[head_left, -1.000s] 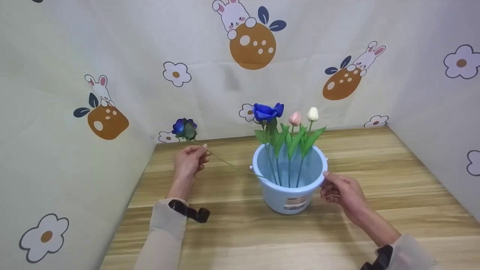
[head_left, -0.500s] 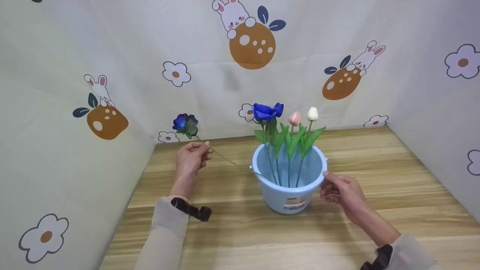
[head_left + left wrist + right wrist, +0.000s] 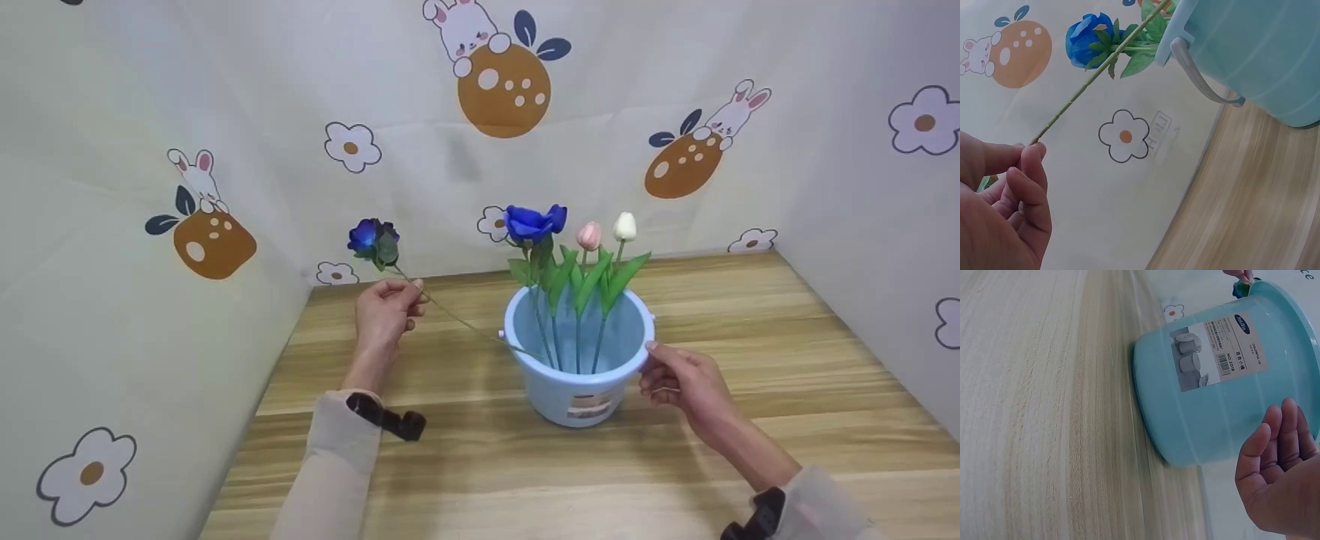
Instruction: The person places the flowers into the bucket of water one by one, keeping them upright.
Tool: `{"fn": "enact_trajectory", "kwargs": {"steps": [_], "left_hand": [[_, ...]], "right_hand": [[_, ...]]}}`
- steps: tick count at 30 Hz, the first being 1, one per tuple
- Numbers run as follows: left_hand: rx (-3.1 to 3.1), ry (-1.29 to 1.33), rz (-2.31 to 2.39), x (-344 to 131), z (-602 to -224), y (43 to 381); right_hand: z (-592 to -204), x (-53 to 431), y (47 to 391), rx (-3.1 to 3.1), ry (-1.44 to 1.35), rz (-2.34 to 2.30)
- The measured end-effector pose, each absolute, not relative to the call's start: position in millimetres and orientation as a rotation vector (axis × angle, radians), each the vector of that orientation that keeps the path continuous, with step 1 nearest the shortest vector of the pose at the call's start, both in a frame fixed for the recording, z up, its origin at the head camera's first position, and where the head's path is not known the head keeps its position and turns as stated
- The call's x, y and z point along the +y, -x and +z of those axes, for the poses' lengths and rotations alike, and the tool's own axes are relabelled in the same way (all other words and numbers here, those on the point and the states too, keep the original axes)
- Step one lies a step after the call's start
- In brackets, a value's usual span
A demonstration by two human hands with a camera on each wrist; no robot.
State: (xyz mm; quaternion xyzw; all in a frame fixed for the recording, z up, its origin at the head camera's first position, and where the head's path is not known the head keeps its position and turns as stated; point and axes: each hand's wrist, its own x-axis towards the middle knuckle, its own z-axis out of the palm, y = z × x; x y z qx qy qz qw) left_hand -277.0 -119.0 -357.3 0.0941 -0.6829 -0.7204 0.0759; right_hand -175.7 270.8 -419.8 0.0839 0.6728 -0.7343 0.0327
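Note:
My left hand (image 3: 386,319) pinches the thin green stem of a blue artificial rose (image 3: 373,241) between thumb and fingertips, close below the flower head. The stem slants down to the right, and its far end passes over the rim into a light blue bucket (image 3: 574,401). In the left wrist view the stem (image 3: 1081,90) runs from the fingertips up to the bucket. My right hand (image 3: 694,386) holds the bucket's right rim, thumb on the edge and the other fingers curled by the outer wall. In the right wrist view the right thumb is hidden.
Inside the bucket stand another blue rose stem (image 3: 532,225), a pink tulip (image 3: 589,236) and a white tulip (image 3: 625,227). A pale handle (image 3: 1199,76) hangs at the bucket's side. A patterned cloth (image 3: 420,187) walls in the wooden table (image 3: 450,465).
My left hand has risen slightly and shifted a little right with the rose. The stem's end reaches slightly farther into the bucket. My right hand and the bucket stay in place.

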Motion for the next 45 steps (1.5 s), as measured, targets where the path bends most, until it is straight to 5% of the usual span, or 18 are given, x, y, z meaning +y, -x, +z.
{"fn": "enact_trajectory", "kwargs": {"steps": [45], "left_hand": [[-2.042,-0.014,-1.935,-81,-339,265]], "right_hand": [[-421,269,175,2.063,-0.266,-2.278]]}}
